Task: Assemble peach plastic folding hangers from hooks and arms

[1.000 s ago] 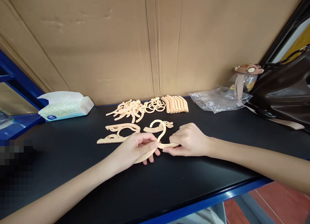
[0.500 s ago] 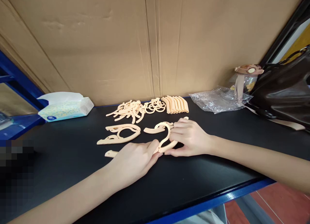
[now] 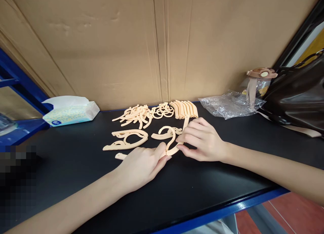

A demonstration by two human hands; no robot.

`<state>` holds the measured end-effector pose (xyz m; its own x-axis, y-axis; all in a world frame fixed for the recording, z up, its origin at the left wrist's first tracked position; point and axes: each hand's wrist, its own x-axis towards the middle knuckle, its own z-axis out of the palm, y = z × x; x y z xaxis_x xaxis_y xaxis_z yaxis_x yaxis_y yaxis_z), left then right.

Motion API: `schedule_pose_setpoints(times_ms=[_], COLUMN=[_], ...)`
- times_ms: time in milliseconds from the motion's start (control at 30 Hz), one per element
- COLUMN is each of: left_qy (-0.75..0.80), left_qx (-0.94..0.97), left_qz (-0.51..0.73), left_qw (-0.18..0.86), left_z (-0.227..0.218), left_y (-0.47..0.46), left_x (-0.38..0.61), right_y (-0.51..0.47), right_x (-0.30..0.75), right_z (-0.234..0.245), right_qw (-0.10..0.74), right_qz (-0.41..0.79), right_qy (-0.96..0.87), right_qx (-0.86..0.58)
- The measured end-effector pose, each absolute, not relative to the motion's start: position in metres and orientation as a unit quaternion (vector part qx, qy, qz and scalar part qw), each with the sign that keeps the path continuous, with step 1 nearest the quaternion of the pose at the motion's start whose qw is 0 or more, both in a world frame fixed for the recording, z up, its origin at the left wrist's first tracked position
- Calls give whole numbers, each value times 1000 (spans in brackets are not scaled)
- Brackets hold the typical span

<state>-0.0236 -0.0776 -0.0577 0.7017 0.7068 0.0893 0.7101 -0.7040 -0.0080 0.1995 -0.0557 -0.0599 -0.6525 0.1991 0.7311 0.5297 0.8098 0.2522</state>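
A beige folding clothes hanger (image 3: 173,149) is held between my hands above the near part of the black table. My left hand (image 3: 144,163) is closed on its left arm, whose end pokes out past the wrist side. Thumb and fingers of my right hand (image 3: 199,139) pinch the other arm, which angles upward. The curved hook (image 3: 173,134) rises from the joint between them. Just behind lies a loose beige hanger piece (image 3: 160,136), partly hidden by the hook and right hand. A folded hanger (image 3: 129,147) rests left of it.
At the back are a heap of hanger parts (image 3: 135,115), several hooks (image 3: 163,110) and a row of curved arms (image 3: 184,109). A tissue pack (image 3: 71,114) stands left. Clear plastic (image 3: 222,105), a bottle (image 3: 262,82) and a dark bag (image 3: 293,95) sit right.
The hanger's right arm has swung upward, its end now pointing at the row of arms. My right hand turned with it. My left hand keeps its hold.
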Motion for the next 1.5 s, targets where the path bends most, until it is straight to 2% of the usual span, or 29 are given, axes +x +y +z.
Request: schedule_pose_setpoints(times_ms=[800,1033,1233,1500], left_qy=[-378,-338,-308,-305], left_qx=[-924,-933,-937,-943], left_qz=[-44,-82,-100,-117], left_qw=[37,90,133,68], left_z=[-59,-63,-63,-58], left_y=[-76,-73,-75,-77], left_x=[-26,-27,-26,-24], right_y=[-52,-54,-63,-57], right_x=[199,199,195,194], right_z=[-62,-60,-59,-64], right_qw=[305,254,262,279], right_qz=[-173,-132,-96,-46], right_qy=[-911,-931,-921,-915], right_qx=[-216,-224,-272,-287])
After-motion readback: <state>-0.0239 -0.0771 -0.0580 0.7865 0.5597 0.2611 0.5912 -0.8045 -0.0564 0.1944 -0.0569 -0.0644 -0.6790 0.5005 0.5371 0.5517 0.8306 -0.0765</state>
